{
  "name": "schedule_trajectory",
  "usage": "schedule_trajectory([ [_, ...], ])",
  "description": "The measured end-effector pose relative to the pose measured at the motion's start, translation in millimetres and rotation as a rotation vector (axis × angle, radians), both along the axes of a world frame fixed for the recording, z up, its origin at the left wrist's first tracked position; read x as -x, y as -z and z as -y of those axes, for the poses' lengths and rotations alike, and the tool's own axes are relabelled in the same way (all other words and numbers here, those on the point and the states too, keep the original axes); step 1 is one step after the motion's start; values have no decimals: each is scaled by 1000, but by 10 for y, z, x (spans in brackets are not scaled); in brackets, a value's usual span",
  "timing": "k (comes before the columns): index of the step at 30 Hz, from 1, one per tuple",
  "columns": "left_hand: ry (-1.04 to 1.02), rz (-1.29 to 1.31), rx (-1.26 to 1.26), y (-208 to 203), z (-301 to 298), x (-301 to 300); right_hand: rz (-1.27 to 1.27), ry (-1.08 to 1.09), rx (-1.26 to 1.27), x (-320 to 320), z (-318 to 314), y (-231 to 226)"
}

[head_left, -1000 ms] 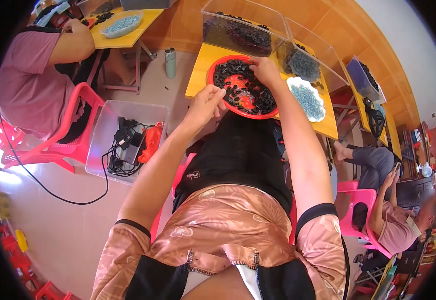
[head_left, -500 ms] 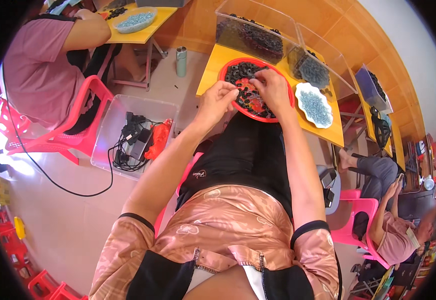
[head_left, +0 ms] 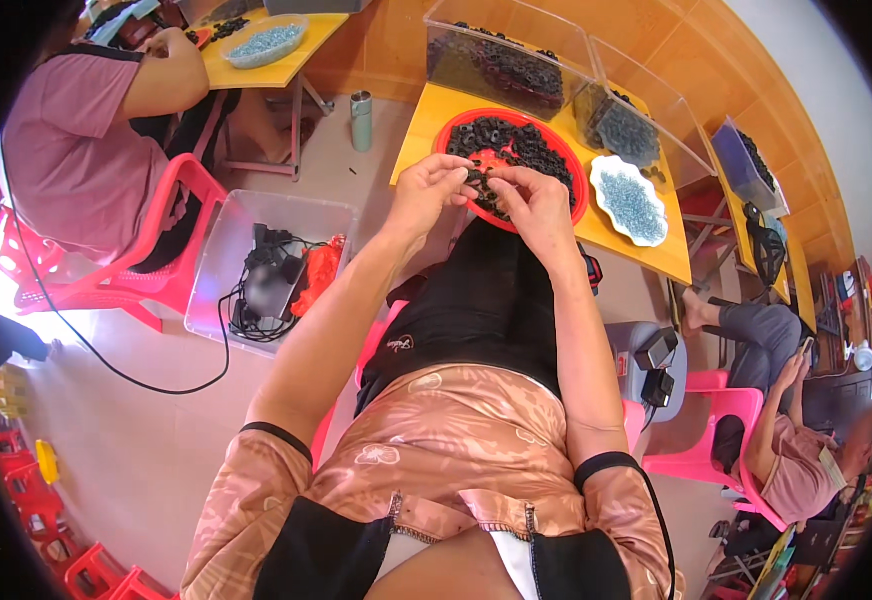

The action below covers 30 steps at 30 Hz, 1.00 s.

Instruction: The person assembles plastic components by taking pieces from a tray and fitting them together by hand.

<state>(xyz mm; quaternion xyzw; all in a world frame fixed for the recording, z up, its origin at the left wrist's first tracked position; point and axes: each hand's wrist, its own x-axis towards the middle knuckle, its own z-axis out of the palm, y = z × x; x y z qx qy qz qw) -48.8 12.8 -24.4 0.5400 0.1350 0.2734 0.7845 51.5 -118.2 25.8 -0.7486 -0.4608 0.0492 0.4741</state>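
Observation:
A round red basin holding many small black ring-shaped parts sits at the near edge of the yellow table. Over its near rim, my left hand pinches a small black part between thumb and fingertips. My right hand meets it from the right, its thumb and fingers closed at the same spot. Whatever the right fingertips grip is too small to make out. To the right of the basin lies a white scalloped dish full of small clear bluish pieces.
Clear bins of black parts stand behind the basin. On the floor at left, a clear plastic box holds cables, adapters and a red bag. A green bottle stands nearby. People sit on pink chairs at left and right.
My right hand has moved left and toward me, out from over the basin, to meet the left fingertips. The left hand has stayed nearly in place.

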Motion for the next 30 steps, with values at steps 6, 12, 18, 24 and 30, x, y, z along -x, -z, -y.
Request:
schedule_trajectory([
  [6, 5, 2, -55, 2, 23, 4, -35, -2, 29, 9, -45, 55],
  [12, -30, -88, -68, 77, -56, 1, -358, -36, 59, -273, 70, 72],
  [18, -6, -168, -77, 65, -32, 5, -45, 468, -87, -1271, 221, -791],
  [24, 5, -166, -77, 80, -36, 5, 62, 415, 60, -1761, 51, -664],
  [30, 1, -160, -72, 99, -38, -5, 289, 301, 427, -1652, -368, -100],
])
